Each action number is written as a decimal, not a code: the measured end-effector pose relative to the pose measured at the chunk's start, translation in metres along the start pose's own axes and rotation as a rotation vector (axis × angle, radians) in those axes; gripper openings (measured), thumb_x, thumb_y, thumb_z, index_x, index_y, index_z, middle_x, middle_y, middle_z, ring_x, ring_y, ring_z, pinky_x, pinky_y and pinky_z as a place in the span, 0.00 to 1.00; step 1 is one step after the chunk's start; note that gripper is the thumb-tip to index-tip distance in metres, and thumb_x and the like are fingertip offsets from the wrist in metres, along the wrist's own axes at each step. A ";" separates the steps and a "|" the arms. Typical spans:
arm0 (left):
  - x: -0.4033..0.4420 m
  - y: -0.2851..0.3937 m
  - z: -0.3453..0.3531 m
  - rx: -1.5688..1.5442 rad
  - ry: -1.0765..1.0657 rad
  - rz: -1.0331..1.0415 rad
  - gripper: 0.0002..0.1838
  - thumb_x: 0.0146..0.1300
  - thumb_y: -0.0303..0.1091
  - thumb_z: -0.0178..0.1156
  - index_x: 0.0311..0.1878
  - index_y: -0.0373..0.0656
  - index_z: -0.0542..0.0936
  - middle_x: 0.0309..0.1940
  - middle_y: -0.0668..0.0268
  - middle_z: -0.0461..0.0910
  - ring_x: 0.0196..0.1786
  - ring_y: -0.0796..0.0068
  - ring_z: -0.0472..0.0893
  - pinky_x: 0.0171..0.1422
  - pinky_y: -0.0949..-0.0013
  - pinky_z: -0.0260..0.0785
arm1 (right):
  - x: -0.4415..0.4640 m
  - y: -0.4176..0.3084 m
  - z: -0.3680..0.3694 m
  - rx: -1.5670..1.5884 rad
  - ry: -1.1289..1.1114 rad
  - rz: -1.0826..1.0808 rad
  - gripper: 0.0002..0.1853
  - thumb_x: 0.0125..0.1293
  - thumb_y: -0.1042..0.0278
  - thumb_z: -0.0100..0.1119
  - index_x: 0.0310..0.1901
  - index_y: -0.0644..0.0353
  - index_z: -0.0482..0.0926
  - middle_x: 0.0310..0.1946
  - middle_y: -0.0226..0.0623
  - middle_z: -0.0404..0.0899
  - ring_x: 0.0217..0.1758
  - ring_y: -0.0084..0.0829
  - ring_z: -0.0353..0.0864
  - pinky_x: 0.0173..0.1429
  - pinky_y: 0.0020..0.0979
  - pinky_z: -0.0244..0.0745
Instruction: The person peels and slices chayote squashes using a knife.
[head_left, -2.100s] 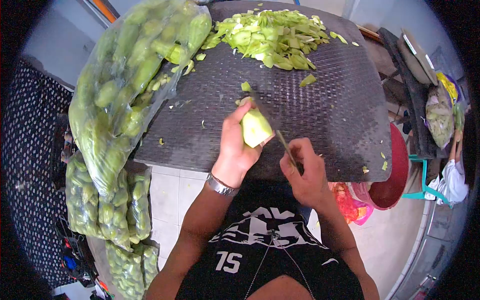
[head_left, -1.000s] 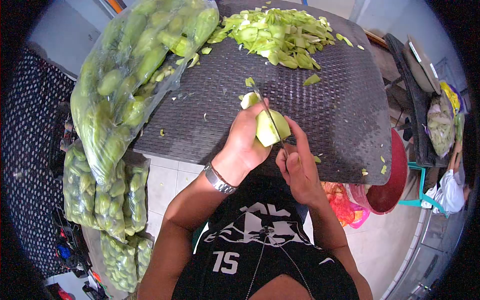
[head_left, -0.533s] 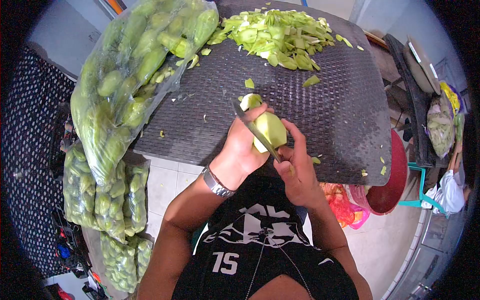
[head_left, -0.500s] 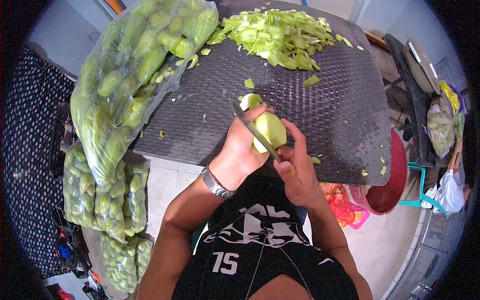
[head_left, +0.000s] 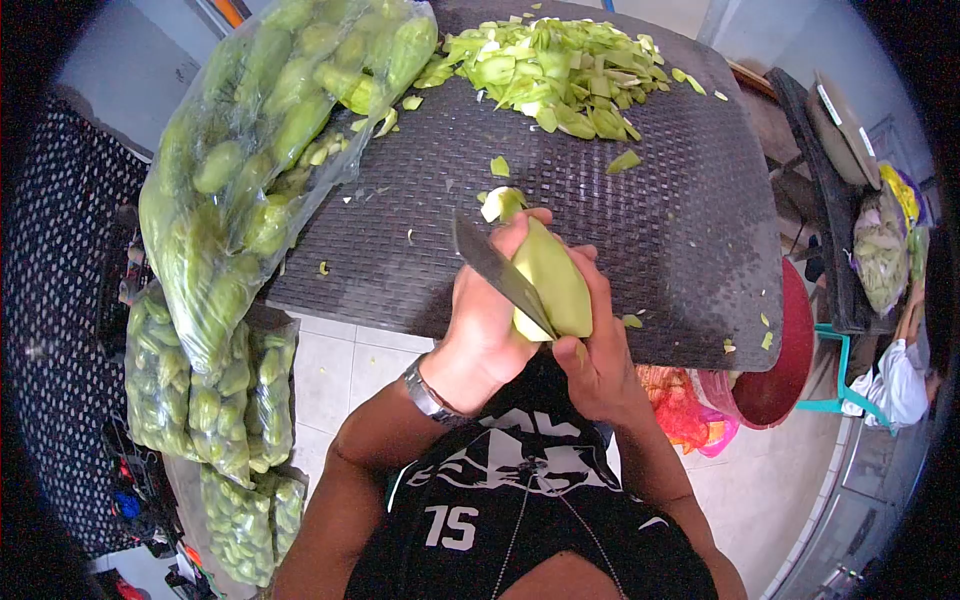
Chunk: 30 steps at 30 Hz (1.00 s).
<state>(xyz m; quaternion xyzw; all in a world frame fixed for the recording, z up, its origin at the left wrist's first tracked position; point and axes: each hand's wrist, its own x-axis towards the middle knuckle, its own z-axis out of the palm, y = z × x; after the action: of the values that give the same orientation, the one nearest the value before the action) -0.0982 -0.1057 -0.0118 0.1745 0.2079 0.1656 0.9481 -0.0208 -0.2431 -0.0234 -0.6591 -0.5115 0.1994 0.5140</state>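
Observation:
A peeled green mango (head_left: pixel 555 280) is held in front of my body, over the table's near edge. My left hand (head_left: pixel 485 315), with a metal watch at the wrist, is closed round the mango's left side. A knife (head_left: pixel 500 275) lies slantwise across the fruit, its broad blade reaching up and left over my left hand. At the blade's lower end my right hand (head_left: pixel 600 355) is closed on the knife; the handle is hidden. Its fingers also touch the mango's right side. A pale peel scrap (head_left: pixel 502 204) lies just beyond my left fingertips.
The dark woven-pattern table (head_left: pixel 420 240) bears a heap of green peels (head_left: pixel 565 75) at the far side. A large clear bag of green mangoes (head_left: pixel 250 150) covers its left edge. More filled bags (head_left: pixel 190 390) sit lower left. A red tub (head_left: pixel 785 365) stands at right.
The mango has turned in my hands and now shows a longer side. The knife blade has tilted to show its flat face, and my right fingers have moved closer round the fruit.

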 end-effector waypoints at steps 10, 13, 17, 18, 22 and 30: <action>0.008 -0.005 -0.010 -0.131 -0.149 -0.001 0.16 0.80 0.46 0.52 0.56 0.45 0.78 0.49 0.58 0.84 0.66 0.50 0.79 0.73 0.46 0.71 | -0.003 -0.004 -0.008 0.030 -0.080 0.116 0.47 0.76 0.37 0.54 0.80 0.62 0.45 0.65 0.70 0.74 0.67 0.67 0.75 0.68 0.53 0.75; 0.008 -0.005 -0.008 -0.070 -0.123 0.048 0.15 0.80 0.46 0.52 0.56 0.45 0.78 0.51 0.58 0.83 0.67 0.49 0.79 0.73 0.46 0.70 | -0.005 -0.006 -0.009 0.039 -0.095 0.129 0.47 0.76 0.39 0.55 0.80 0.61 0.45 0.64 0.69 0.75 0.66 0.67 0.76 0.66 0.53 0.76; 0.006 -0.011 0.003 0.015 -0.075 0.204 0.17 0.81 0.46 0.49 0.56 0.43 0.77 0.53 0.56 0.81 0.68 0.49 0.77 0.76 0.47 0.66 | -0.005 -0.002 -0.006 0.090 -0.060 0.117 0.45 0.76 0.40 0.55 0.80 0.62 0.47 0.62 0.68 0.77 0.66 0.67 0.77 0.66 0.53 0.77; 0.006 -0.015 0.006 0.051 -0.049 0.276 0.18 0.81 0.47 0.48 0.55 0.42 0.76 0.54 0.56 0.80 0.69 0.49 0.77 0.77 0.47 0.65 | -0.005 -0.001 -0.007 0.087 -0.057 0.104 0.44 0.76 0.41 0.55 0.79 0.62 0.48 0.61 0.68 0.77 0.65 0.66 0.78 0.66 0.53 0.77; 0.008 -0.027 0.002 0.130 -0.134 0.482 0.35 0.81 0.63 0.34 0.67 0.38 0.71 0.59 0.52 0.77 0.72 0.47 0.73 0.80 0.46 0.61 | -0.005 0.003 -0.007 0.108 -0.031 0.073 0.41 0.77 0.46 0.56 0.78 0.64 0.51 0.59 0.67 0.79 0.63 0.65 0.80 0.64 0.52 0.78; -0.004 -0.022 0.001 0.347 -0.258 0.483 0.52 0.51 0.34 0.79 0.77 0.39 0.59 0.62 0.55 0.75 0.67 0.59 0.77 0.73 0.57 0.69 | -0.010 -0.015 -0.014 0.056 -0.044 0.223 0.36 0.77 0.45 0.53 0.72 0.66 0.57 0.50 0.65 0.83 0.55 0.68 0.83 0.57 0.55 0.78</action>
<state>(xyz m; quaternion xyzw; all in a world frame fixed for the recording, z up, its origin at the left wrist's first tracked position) -0.0961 -0.1272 -0.0188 0.3972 0.0639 0.3243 0.8562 -0.0208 -0.2596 -0.0068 -0.6928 -0.4405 0.2837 0.4955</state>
